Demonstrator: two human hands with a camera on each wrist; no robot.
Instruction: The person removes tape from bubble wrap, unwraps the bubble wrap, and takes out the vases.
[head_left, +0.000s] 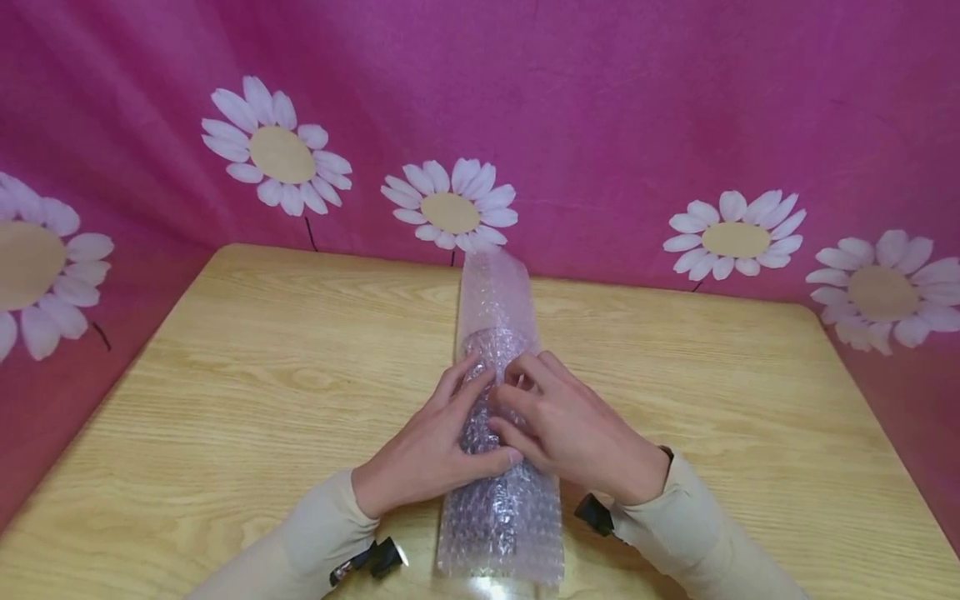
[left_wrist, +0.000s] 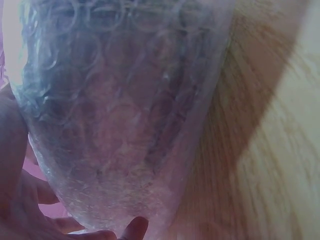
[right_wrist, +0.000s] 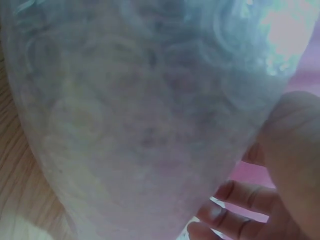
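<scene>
A long bundle of clear bubble wrap (head_left: 502, 517) lies on the table, running away from me. Something darker shows through the plastic, its kind hidden by the layers. My left hand (head_left: 431, 446) rests on the wrap's left side with fingers extended and thumb stretched across the top. Close beside it, my right hand (head_left: 573, 421) bends its fingers and thumb onto the top of the wrap and pinches at it. In the left wrist view the bubble wrap (left_wrist: 125, 110) bulges close to the camera. The right wrist view has fingertips (right_wrist: 212, 210) at a shiny bit along the wrap's edge.
The wood-grain table (head_left: 262, 375) spreads out on both sides of the bundle. A flat, looser end of the wrap (head_left: 495, 287) reaches the table's back edge. Behind hangs a magenta cloth (head_left: 600, 108) with white daisies. Each wrist carries a small black camera (head_left: 386, 557).
</scene>
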